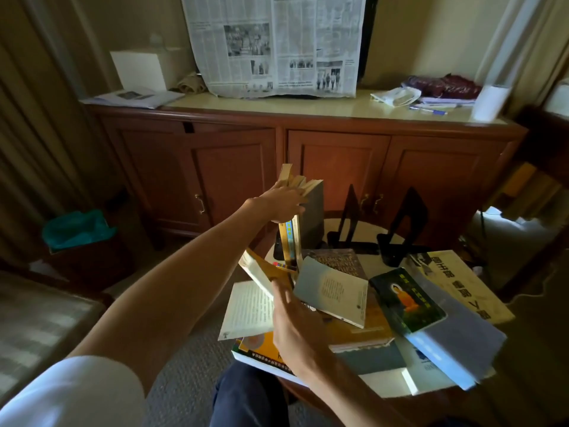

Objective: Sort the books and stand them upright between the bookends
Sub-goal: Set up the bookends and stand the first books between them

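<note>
My left hand [281, 203] grips the tops of a few upright books [311, 217] at the far left of the small table, a grey-covered one outermost. My right hand [292, 322] reaches forward with its fingers on a tilted cream-paged book with a yellow cover [261, 272], just below the upright ones. Two black metal bookends [349, 218] [406, 223] stand to the right of the upright books, with nothing between them. Several loose books lie flat and overlapping in front, among them a pale blue-grey one [334, 291], a green one with an orange seated figure [406, 300] and a thick grey one [455, 337].
A round table [363, 231] holds everything; a wooden cabinet [338, 155] stands close behind it, with a newspaper-covered screen [277, 44] on top. A bin with a teal liner [78, 229] sits on the floor at left. My dark-trousered knee [246, 392] is under the table's near edge.
</note>
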A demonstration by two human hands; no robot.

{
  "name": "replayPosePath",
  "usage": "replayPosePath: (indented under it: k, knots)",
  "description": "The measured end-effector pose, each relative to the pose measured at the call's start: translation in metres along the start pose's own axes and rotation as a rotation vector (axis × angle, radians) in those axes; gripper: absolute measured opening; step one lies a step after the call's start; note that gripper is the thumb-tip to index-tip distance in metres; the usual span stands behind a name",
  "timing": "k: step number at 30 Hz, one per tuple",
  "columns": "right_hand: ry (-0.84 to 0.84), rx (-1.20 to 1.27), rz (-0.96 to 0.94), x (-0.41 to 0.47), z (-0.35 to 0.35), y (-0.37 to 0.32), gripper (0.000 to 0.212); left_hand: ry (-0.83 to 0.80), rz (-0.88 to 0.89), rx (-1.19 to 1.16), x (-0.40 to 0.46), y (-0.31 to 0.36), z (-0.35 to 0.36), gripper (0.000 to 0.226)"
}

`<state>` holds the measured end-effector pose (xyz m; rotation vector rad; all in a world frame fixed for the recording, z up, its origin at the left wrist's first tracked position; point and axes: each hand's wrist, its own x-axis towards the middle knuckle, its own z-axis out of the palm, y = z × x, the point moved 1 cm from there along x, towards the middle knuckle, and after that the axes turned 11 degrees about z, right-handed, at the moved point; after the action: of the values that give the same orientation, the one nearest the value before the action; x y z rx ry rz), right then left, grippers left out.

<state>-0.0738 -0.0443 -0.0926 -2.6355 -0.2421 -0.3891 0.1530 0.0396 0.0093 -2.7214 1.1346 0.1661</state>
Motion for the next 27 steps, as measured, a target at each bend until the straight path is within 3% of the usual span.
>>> replayPosePath:
  k: [7,11,15,18,20,23,27]
  knots:
    - [0.016,0.507,0.351,0.009,-0.060,0.012,0.038,0.006,0.034,0.131,0.003,0.000,-0.002,0.043]
    - [0.023,0.590,0.392,0.012,-0.119,0.032,0.023,0.013,0.013,0.121,0.006,-0.006,0.000,0.043]
    - [0.097,0.709,0.399,0.010,-0.166,0.055,0.031,-0.056,0.026,0.191,0.014,-0.014,0.000,0.042]
    - [0.163,0.703,0.363,0.006,-0.179,0.072,0.031,0.001,0.029,0.109,0.017,-0.014,0.003,0.048]
    - [0.247,0.664,0.323,0.005,-0.178,0.082,0.031,0.013,0.004,0.044,0.010,-0.007,-0.001,0.038]
    - [0.327,0.485,0.234,0.006,-0.145,0.097,0.037,0.062,-0.026,-0.037,0.008,-0.002,-0.002,0.036]
    - [0.213,0.156,0.120,0.002,-0.075,0.114,0.037,0.071,-0.058,-0.111,0.011,-0.001,0.003,0.036]
